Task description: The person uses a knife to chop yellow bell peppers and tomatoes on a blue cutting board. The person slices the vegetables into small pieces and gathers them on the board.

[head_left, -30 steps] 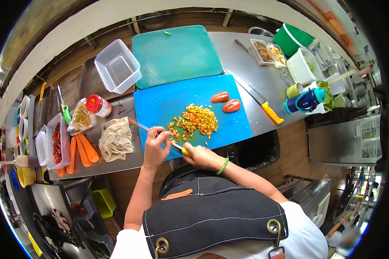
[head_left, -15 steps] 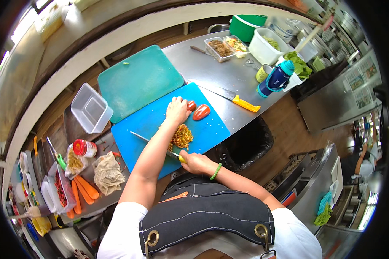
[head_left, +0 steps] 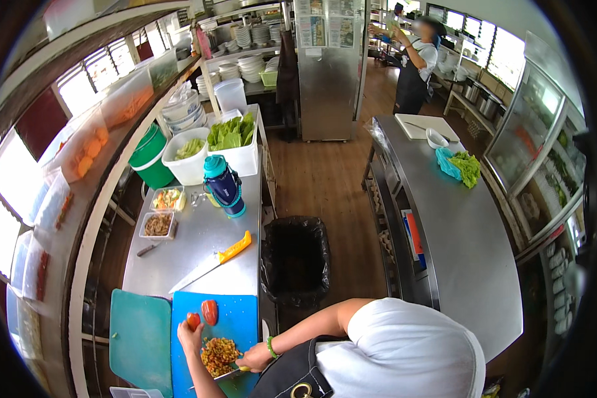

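Observation:
My left hand point(head_left: 190, 338) has its fingers closed around a red tomato piece point(head_left: 193, 321) at the left side of the blue cutting board point(head_left: 245, 308). Another cut tomato piece point(head_left: 209, 312) lies just to the right of it, cut side not visible. In my right hand point(head_left: 256, 358) is the handle of a kitchen knife point(head_left: 229, 375). Its blade lies low across the board, partly hidden by my left forearm. A heap of chopped, diced vegetables point(head_left: 219, 355) sits between my hands, right beside the blade.
A second knife point(head_left: 235, 246) with a yellow handle lies on the steel table beyond the board. A green cutting board point(head_left: 139, 345) adjoins on the left. Farther back stands a blue bottle point(head_left: 224, 186). A lined bin point(head_left: 297, 259) is right of the table; a co-worker point(head_left: 414, 66) stands far off.
My view has swung up and to the right, so the boards now sit low in the picture. My left hand has lifted the tomato piece slightly; the right still holds the knife.

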Demonstrator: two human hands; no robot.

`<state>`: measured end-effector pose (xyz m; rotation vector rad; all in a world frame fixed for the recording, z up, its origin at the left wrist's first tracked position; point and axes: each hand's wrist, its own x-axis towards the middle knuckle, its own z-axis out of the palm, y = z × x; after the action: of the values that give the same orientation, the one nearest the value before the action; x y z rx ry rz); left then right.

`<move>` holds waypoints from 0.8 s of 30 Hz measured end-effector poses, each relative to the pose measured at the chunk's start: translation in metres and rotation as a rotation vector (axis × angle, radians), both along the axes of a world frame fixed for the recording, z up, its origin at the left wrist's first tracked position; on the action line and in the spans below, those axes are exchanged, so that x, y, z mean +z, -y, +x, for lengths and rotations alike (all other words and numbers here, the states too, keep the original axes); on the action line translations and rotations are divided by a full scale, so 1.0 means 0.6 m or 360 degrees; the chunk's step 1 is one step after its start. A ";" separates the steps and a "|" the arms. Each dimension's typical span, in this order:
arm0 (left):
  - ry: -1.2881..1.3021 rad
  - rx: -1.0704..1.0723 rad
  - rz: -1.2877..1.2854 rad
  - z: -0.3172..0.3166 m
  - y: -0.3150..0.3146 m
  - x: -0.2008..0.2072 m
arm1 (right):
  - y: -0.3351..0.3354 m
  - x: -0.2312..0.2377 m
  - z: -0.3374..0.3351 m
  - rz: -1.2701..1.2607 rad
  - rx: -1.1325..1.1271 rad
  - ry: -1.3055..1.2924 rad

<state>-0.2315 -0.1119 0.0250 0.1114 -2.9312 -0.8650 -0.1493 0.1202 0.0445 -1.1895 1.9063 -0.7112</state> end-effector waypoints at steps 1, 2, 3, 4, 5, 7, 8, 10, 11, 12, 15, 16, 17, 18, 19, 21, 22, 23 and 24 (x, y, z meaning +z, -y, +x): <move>-0.0098 0.0022 0.0050 0.023 0.003 0.014 | 0.005 -0.001 -0.002 -0.0004 0.0024 0.0021; -0.0155 0.0023 0.0065 0.046 -0.002 0.039 | 0.006 -0.002 -0.005 -0.0004 0.0036 0.0043; -0.0208 0.0027 0.0084 0.072 -0.008 0.066 | 0.006 -0.002 -0.007 -0.0007 0.0035 0.0077; -0.0422 0.0031 -0.0023 0.102 -0.011 0.082 | 0.006 0.001 -0.009 0.0007 0.0049 0.0086; -0.0635 0.0042 -0.0127 0.132 -0.016 0.099 | 0.006 0.005 -0.011 0.0024 0.0065 0.0095; -0.0698 0.0104 -0.0501 0.195 -0.031 0.151 | 0.002 0.008 -0.017 0.0007 0.0037 -0.0024; -0.0581 0.0128 -0.0466 0.230 -0.035 0.168 | 0.000 0.009 -0.020 -0.0002 0.0024 -0.0082; -0.0344 0.0174 -0.0397 0.299 -0.036 0.174 | 0.000 0.007 -0.027 -0.0027 -0.0085 -0.0068; -0.0547 0.0093 -0.0291 0.322 -0.037 0.157 | 0.004 0.000 -0.032 -0.0027 -0.0119 -0.0046; -0.0743 0.0023 -0.0185 0.347 -0.040 0.136 | 0.008 0.002 -0.029 -0.0023 -0.0142 -0.0017; -0.0321 0.0155 0.0553 0.419 -0.044 0.073 | 0.025 0.000 -0.017 0.0095 -0.0172 -0.0027; -0.0365 0.0155 -0.0006 0.424 -0.040 0.026 | 0.025 -0.008 -0.021 0.0120 -0.0204 -0.0005; -0.0460 0.0237 -0.0145 0.420 -0.057 0.005 | 0.006 0.011 -0.026 0.0123 -0.0251 -0.0033; -0.0423 0.0265 -0.0119 0.411 -0.086 0.031 | 0.000 0.020 -0.031 0.0138 -0.0209 -0.0064; -0.0461 0.0307 -0.0100 0.413 -0.097 0.040 | 0.006 0.035 -0.032 0.0300 -0.0173 -0.0080; -0.0549 0.0360 -0.0133 0.410 -0.101 0.030 | 0.003 0.065 -0.033 0.0368 -0.0193 -0.0194; -0.0509 0.0354 -0.0124 0.412 -0.096 0.030 | 0.006 0.066 -0.030 0.0346 -0.0132 -0.0281; -0.0517 0.0390 -0.0156 0.419 -0.093 0.024 | 0.011 0.050 -0.026 0.0347 -0.0100 -0.0360; -0.0486 0.0360 -0.0170 0.423 -0.094 0.039 | 0.011 0.059 -0.023 0.0290 -0.0033 -0.0390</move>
<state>0.0222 -0.0557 0.0486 0.2720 -2.6101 -0.6285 -0.1631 0.1137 0.0801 -1.1860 2.1368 -0.4053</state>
